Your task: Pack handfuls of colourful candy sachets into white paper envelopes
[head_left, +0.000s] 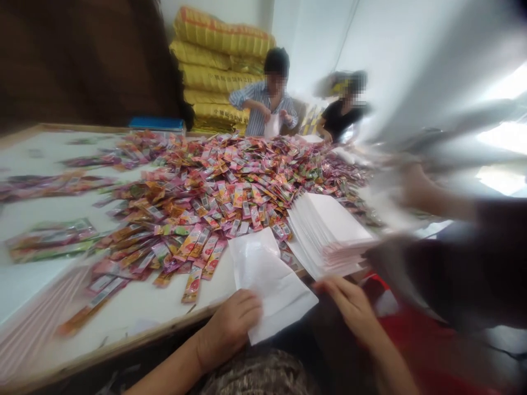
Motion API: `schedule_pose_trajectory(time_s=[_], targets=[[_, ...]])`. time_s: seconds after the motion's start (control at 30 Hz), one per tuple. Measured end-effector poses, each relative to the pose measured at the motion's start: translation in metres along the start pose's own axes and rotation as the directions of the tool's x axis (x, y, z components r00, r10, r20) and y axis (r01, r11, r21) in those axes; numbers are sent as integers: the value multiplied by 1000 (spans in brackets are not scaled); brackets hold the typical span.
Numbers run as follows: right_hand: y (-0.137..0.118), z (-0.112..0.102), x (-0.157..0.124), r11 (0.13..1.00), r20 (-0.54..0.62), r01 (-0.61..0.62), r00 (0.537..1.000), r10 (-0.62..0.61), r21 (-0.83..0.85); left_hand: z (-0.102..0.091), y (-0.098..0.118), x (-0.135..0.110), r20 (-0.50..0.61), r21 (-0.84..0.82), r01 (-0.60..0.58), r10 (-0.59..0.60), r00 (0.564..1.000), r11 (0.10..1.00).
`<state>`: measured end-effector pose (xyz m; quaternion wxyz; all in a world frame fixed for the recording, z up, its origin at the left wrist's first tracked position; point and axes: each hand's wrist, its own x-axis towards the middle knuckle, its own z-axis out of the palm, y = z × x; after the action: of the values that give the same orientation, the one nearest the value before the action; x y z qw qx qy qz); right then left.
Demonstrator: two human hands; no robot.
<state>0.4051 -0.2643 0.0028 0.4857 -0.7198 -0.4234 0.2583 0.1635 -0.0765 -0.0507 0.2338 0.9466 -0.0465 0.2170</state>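
A white envelope point(276, 282) lies slanted across the table's near edge, its lower part sticking out past it. My left hand point(241, 317) is closed on the envelope's lower left side. At its right corner, the fingertips of my right hand point(348, 300) are pressed together on the paper. Just beyond, a thick stack of white envelopes point(329, 225) rests at the right against a big heap of small printed sachets point(230, 189), mostly pink and orange. Several loose sachets lie close to the held envelope.
The white tabletop point(164, 302) has a wooden rim. Sachet bundles and a pale stack of strips lie left. Across the heap, one person point(267, 104) handles a white envelope; another point(341, 118) is beside them. A blurred dark sleeve point(453, 263) reaches in from the right. Yellow sacks point(218, 71) stand behind.
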Motion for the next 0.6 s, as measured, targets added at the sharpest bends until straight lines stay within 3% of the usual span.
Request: schedule_pose_trajectory(time_s=[0.03,0.07,0.13,0.2,0.27,0.33,0.43,0.53,0.6], targets=[[-7,21,25,992,173,-24,985,2,126,-1,-1,-2,-12,-55,26,-27,1000,998],[-13,39,48,964,342,-114,939,27,239,-2,-3,-3,-24,-110,85,-89,996,990],[-19,59,80,900,526,-279,848,67,334,-7,-9,-6,-30,-224,316,-331,943,922],[-16,59,92,850,604,-353,795,51,392,-11,-18,-7,-22,-348,552,-595,803,758],[-7,50,91,853,639,-339,769,8,397,-14,-28,-7,-2,-471,658,-747,665,587],[5,45,84,894,586,-288,810,36,343,-14,-36,-7,34,-568,667,-796,604,482],[21,58,78,894,293,-264,943,160,362,-14,-42,-6,124,-666,661,-822,556,347],[29,80,83,893,77,-278,960,269,353,-17,-42,-5,135,-627,730,-885,445,272],[29,90,87,930,-15,-308,948,317,198,-19,-43,-5,62,-511,786,-898,437,347]])
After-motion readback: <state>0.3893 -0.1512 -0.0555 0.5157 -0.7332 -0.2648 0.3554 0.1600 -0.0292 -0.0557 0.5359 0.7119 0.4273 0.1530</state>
